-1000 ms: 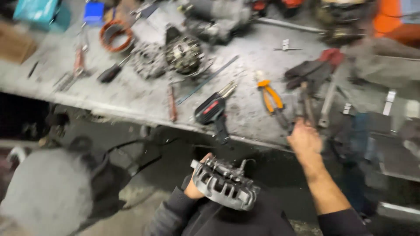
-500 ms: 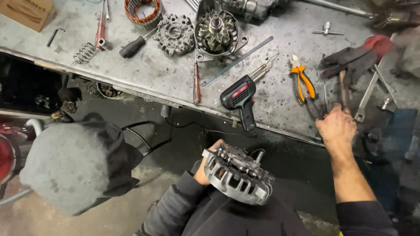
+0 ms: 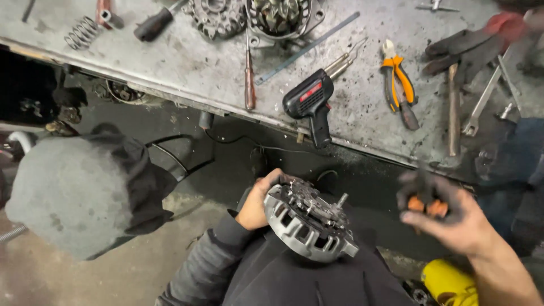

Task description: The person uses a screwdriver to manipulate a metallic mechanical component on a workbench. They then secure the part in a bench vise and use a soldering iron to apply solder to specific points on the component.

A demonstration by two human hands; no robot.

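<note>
My left hand (image 3: pixel 259 199) grips the left edge of a silver alternator housing (image 3: pixel 309 220) that rests on my lap, its ribbed rim toward me and a stud sticking up from its top. Out to the right, my right hand (image 3: pixel 445 212) is blurred and closed around a small tool with orange and black handles (image 3: pixel 426 205), held in the air below the bench edge. A black soldering gun (image 3: pixel 311 103) lies on the grey workbench (image 3: pixel 170 62) just above the housing.
On the bench lie orange-handled pliers (image 3: pixel 398 84), a hammer (image 3: pixel 454 107), a wrench (image 3: pixel 482 105), dark gloves (image 3: pixel 467 46), a red-handled screwdriver (image 3: pixel 249 76), a coil spring (image 3: pixel 84 32) and alternator parts (image 3: pixel 277 16). A grey padded stool (image 3: pixel 73 192) stands left; a yellow object (image 3: pixel 450 283) sits bottom right.
My right hand has come off the bench, down toward my lap, now holding the orange-handled tool. The view has tilted closer; the housing stays in my left hand.
</note>
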